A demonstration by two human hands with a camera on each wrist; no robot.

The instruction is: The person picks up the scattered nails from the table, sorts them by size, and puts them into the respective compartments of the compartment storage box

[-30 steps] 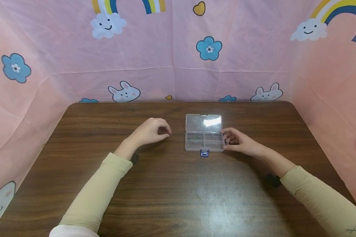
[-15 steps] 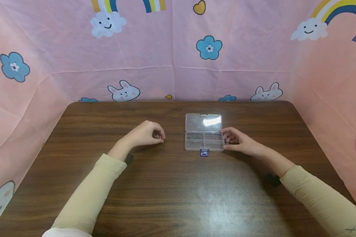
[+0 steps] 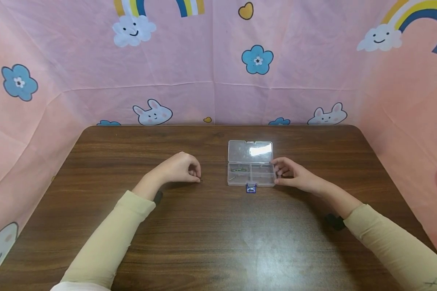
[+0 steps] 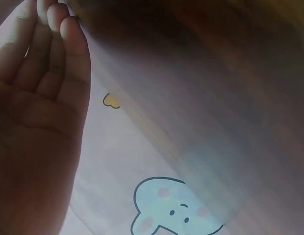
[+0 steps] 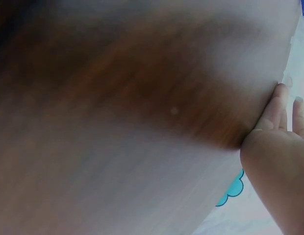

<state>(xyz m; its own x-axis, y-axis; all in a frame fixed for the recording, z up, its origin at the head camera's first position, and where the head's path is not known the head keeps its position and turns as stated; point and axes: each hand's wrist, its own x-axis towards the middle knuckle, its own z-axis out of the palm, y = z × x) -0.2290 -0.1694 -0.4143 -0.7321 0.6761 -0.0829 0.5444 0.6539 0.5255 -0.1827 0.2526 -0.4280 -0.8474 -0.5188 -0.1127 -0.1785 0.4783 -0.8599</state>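
A clear plastic compartment box (image 3: 263, 180) lies on the table with its lid (image 3: 242, 151) laid back. Thin dark-green and silvery pieces (image 3: 238, 170) sit in its back left compartment, and one thin light piece (image 3: 232, 178) is in the front left one. My right hand (image 3: 295, 174) holds the box's right end, thumb at the front corner and fingers towards the back. Left of the box, my left hand (image 3: 178, 167) has thumb and finger down at the tabletop, pinching a tiny thin dark piece (image 3: 202, 180), too small to identify.
A blue latch (image 3: 251, 188) hangs at the box's front edge. The brown wood-grain table (image 3: 204, 234) ends at the back against a pink patterned cloth (image 3: 189, 64), which also rises on both sides.
My left hand has moved slightly left and down to the tabletop, and its fingertips have closed on the tiny piece lying there. The right hand and box stay put.
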